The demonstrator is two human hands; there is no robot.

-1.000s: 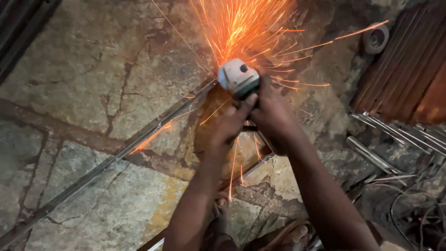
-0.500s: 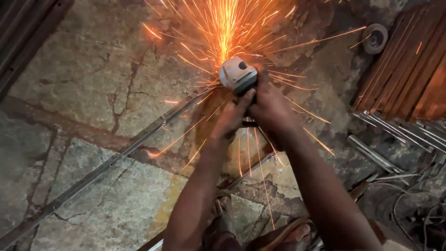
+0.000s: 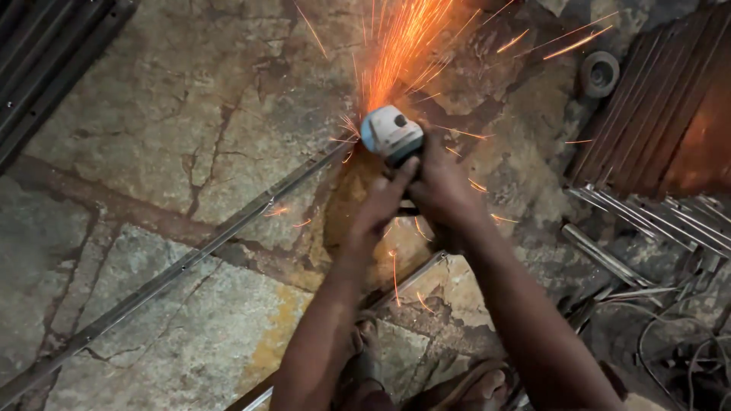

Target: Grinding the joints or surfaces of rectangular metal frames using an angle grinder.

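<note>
On the cracked stone floor [image 3: 152, 114], both the left hand [image 3: 378, 209] and right hand [image 3: 442, 190] clamp the angle grinder [image 3: 391, 133]; steady pressure on the long metal strip [image 3: 190, 259] should keep the cut straight.

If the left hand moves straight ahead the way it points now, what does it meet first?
Most likely the angle grinder it already grips: the left hand points toward its pale head, with sparks beyond.

open stone floor [image 3: 152, 114] left; metal rods [image 3: 670, 221] crowd right
</note>
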